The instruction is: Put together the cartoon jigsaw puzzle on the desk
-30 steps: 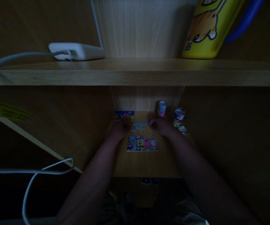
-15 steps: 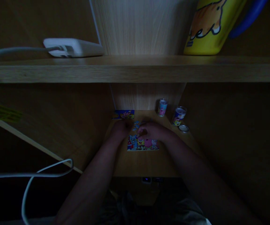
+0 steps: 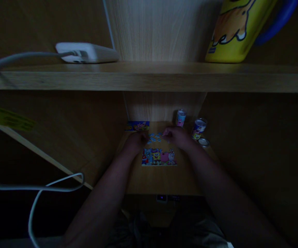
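A partly assembled jigsaw puzzle point(image 3: 159, 157) with colourful cartoon figures lies flat on the wooden desk. Just beyond it several loose blue jigsaw pieces point(image 3: 154, 138) are scattered. At their left edge rests my left hand point(image 3: 136, 141), its fingers curled and whatever they hold hidden. My right hand point(image 3: 176, 135) is on the other side of the loose pieces, fingers bent and drawn together beside them. The dim light hides whether a piece is in its fingertips. Behind my left hand lies a blue picture card point(image 3: 137, 126) with cartoon figures.
Two cartoon-printed cans, a smaller one point(image 3: 181, 118) and a larger one point(image 3: 198, 128), stand at the back right, near a round lid point(image 3: 203, 142). Overhead runs a shelf point(image 3: 149, 81) bearing a white charger point(image 3: 86, 52) and a yellow mug point(image 3: 231, 38). A cable point(image 3: 58, 188) loops at left.
My right hand has moved from the puzzle's top edge back and right to the loose pieces, uncovering the puzzle. My left hand stays nearly in place. The view has shifted slightly.
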### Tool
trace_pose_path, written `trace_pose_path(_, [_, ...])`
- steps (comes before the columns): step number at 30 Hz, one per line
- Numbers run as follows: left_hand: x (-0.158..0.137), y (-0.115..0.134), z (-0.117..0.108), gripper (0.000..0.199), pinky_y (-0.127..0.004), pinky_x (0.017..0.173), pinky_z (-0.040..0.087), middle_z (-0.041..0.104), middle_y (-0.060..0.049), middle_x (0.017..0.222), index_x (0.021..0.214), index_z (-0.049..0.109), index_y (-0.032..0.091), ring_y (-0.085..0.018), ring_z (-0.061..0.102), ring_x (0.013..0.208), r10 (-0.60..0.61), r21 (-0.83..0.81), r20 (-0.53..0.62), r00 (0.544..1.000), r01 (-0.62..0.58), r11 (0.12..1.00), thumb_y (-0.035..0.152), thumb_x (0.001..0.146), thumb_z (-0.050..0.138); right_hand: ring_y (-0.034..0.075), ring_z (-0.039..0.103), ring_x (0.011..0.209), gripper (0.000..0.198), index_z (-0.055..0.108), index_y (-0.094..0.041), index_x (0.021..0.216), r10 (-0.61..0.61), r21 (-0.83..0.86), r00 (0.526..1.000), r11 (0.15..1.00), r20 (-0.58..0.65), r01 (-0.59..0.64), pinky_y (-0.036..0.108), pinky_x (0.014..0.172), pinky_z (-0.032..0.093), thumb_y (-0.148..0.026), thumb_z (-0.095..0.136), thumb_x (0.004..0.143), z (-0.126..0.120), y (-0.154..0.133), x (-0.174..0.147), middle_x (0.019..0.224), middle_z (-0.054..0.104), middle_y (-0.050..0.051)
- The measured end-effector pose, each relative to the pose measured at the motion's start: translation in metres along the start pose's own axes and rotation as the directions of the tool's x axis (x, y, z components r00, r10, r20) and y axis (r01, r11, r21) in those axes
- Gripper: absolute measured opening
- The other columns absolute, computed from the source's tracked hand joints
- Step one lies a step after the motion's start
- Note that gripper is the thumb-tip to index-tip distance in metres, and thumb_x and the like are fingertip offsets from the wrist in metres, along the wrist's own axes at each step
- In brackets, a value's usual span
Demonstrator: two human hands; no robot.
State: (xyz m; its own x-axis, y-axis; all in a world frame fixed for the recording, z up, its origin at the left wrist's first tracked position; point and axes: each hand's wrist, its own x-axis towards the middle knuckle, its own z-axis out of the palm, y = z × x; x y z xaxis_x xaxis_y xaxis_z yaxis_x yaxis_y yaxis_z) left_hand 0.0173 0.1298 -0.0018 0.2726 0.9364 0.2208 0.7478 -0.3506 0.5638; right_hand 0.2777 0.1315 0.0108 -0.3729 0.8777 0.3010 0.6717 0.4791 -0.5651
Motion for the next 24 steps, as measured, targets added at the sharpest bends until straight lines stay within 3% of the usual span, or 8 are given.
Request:
trace_pose_path(2, [-0.001, 0.002, 0.001, 0.010, -0.030, 0.076, 0.048, 0.078, -0.004, 0.089, 0.084, 0.072, 0.020, -0.021, 0.070, 0.084, 0.035, -0.047, 0.036, 0.999, -0.033, 0.998, 0.024, 0.092, 0.067, 0.017, 0.070, 0.079, 0.001, 0.074, -0.018, 0.089, 0.025, -0.079, 0.999, 0.997, -0.028, -0.028, 0.026, 0.071, 0.046, -0.018, 0.074, 0.088, -0.005, 0.005, 0.000, 0.088, 0.078, 0.004])
trace_pose_path(5, [-0.006, 0.010, 0.001, 0.010, -0.029, 0.077, 0.051, 0.079, -0.002, 0.090, 0.089, 0.075, 0.020, -0.020, 0.071, 0.085, 0.114, -0.142, 0.137, 0.984, -0.094, 0.985, 0.030, 0.089, 0.074, 0.017, 0.071, 0.079, 0.004, 0.076, -0.018, 0.089, -0.011, -0.125, 1.000, 0.992, 0.023, 0.014, 0.026, 0.071, 0.046, -0.015, 0.073, 0.088, -0.005, 0.006, 0.000, 0.089, 0.079, 0.005])
trace_pose_path(10, [-0.013, 0.022, -0.002, 0.033, -0.030, 0.078, 0.051, 0.078, -0.002, 0.095, 0.098, 0.078, 0.021, -0.021, 0.070, 0.087, 0.275, -0.358, 0.363, 0.890, -0.139, 0.923, 0.042, 0.076, 0.090, 0.018, 0.072, 0.083, 0.012, 0.080, -0.019, 0.092, -0.059, -0.176, 0.989, 0.981, 0.133, 0.083, 0.027, 0.076, 0.048, -0.013, 0.070, 0.090, 0.001, 0.007, 0.001, 0.093, 0.081, 0.006])
trace_pose_path(18, [-0.014, 0.020, 0.001, 0.053, -0.032, 0.085, 0.049, 0.074, -0.003, 0.106, 0.106, 0.075, 0.024, -0.024, 0.067, 0.099, 0.292, -0.268, 0.356, 0.888, -0.202, 0.942, 0.040, 0.061, 0.099, 0.018, 0.070, 0.078, 0.021, 0.080, -0.019, 0.095, -0.075, 0.024, 0.974, 0.997, 0.214, 0.072, 0.027, 0.073, 0.046, -0.036, 0.067, 0.095, -0.003, 0.006, -0.004, 0.089, 0.080, 0.004])
trace_pose_path(24, [-0.012, 0.016, -0.003, 0.043, -0.030, 0.083, 0.049, 0.074, -0.002, 0.106, 0.106, 0.075, 0.023, -0.022, 0.067, 0.096, 0.284, -0.238, 0.371, 0.884, -0.205, 0.949, 0.037, 0.070, 0.094, 0.016, 0.061, 0.068, 0.042, 0.078, -0.017, 0.086, 0.056, -0.007, 0.966, 0.998, 0.251, -0.056, 0.028, 0.066, 0.041, -0.057, 0.066, 0.093, -0.013, 0.007, -0.006, 0.074, 0.074, 0.001])
